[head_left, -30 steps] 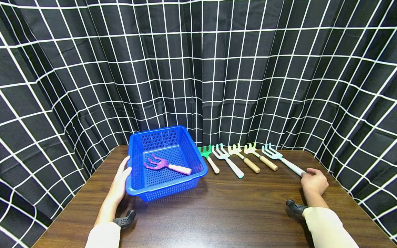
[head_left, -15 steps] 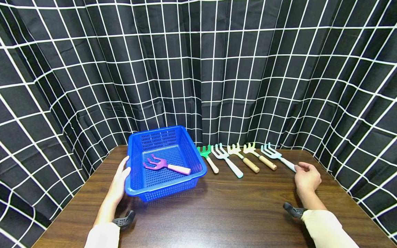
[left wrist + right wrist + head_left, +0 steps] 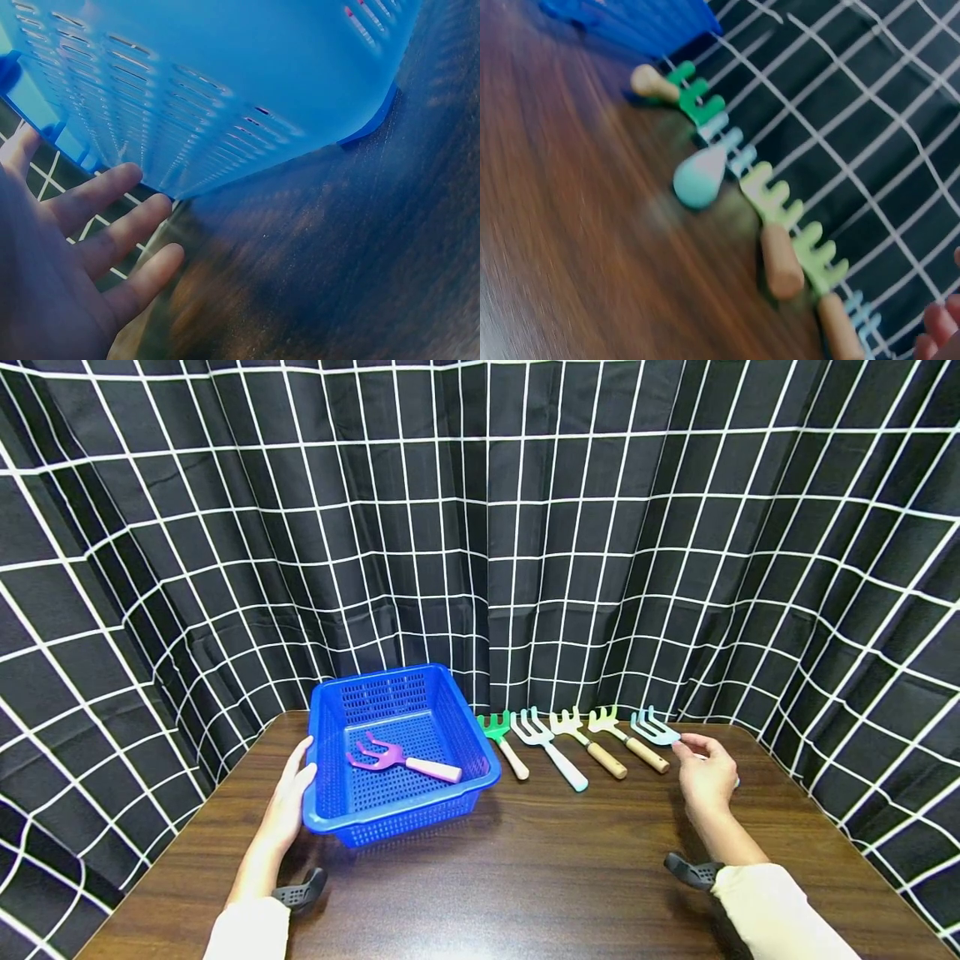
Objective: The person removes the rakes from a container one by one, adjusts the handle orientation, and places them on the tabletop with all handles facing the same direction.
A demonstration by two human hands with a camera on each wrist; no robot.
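Note:
My left hand (image 3: pixel 287 793) lies along the left side of a blue plastic basket (image 3: pixel 401 818), fingers spread and nearly straight against it. In the left wrist view the fingertips (image 3: pixel 161 206) are at the slotted wall. Inside the basket lies a hand rake with purple tines (image 3: pixel 386 753) and a pale handle. Over at the right, my right hand (image 3: pixel 707 777) pinches the neck of a light blue hand rake (image 3: pixel 654 727), whose tines lie on the table. The palm covers most of its handle. Only a few fingertips (image 3: pixel 941 326) enter the right wrist view.
Between basket and right hand lie a green hand rake (image 3: pixel 513 758), a pale blue one (image 3: pixel 566 767), and two yellow-green ones with wooden handles (image 3: pixel 609 760). A black curtain with white grid lines (image 3: pixel 517 568) hangs behind the brown table (image 3: pixel 570 868).
My right hand has slid left along the light blue rake, from the handle's end up to the neck. That rake has barely moved. The left hand and basket stay put.

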